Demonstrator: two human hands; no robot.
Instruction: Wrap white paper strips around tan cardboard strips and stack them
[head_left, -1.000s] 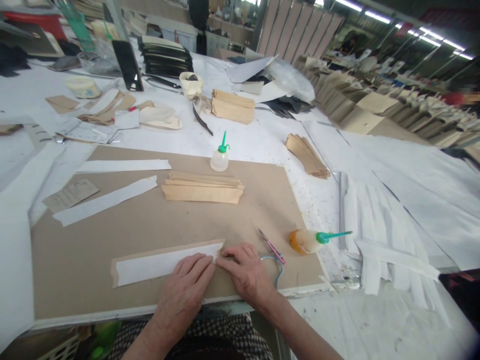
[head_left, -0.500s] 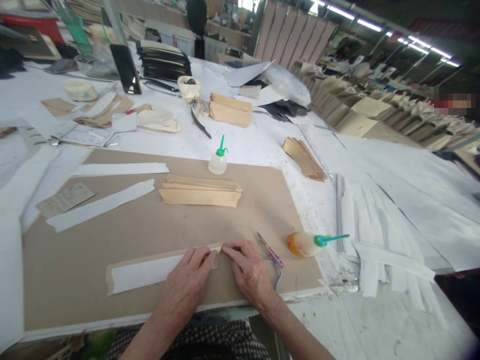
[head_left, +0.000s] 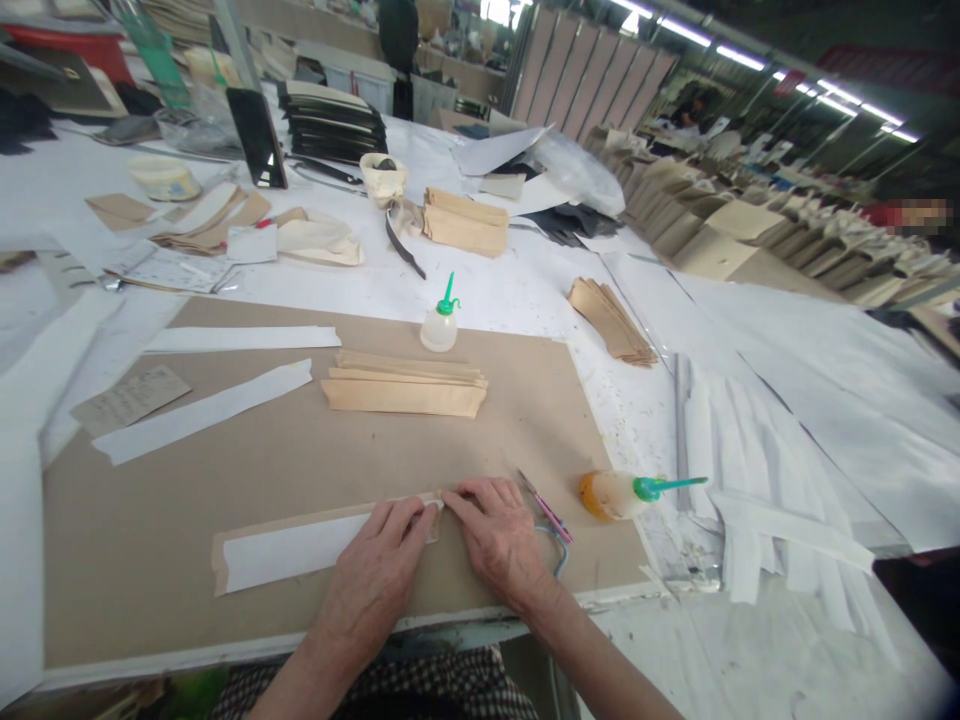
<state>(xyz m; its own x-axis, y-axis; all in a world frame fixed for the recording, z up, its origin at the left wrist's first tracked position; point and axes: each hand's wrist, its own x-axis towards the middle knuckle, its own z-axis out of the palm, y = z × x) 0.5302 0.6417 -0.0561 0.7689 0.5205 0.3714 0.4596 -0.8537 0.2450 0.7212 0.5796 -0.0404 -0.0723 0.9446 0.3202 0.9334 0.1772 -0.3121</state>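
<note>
A long tan strip with a white paper strip on it (head_left: 292, 545) lies near the front edge of the brown cardboard work board (head_left: 300, 460). My left hand (head_left: 375, 580) lies flat on the strip's right end, fingers stretched out. My right hand (head_left: 499, 535) presses its fingertips down at the strip's right tip, fingers together and extended. Pink-handled scissors (head_left: 551, 515) lie just right of my right hand. An orange glue bottle with a green nozzle (head_left: 622, 492) lies on its side further right.
A stack of tan strips (head_left: 405, 385) and a small glue bottle (head_left: 439, 322) sit mid-board. Two white strips (head_left: 202, 410) lie at the left. White paper strips (head_left: 750, 470) pile up right of the board. More tan stacks, folders and clutter fill the far table.
The hands have stayed on the strip's right end, pressing it; the view has shifted slightly. Nothing else has moved.
</note>
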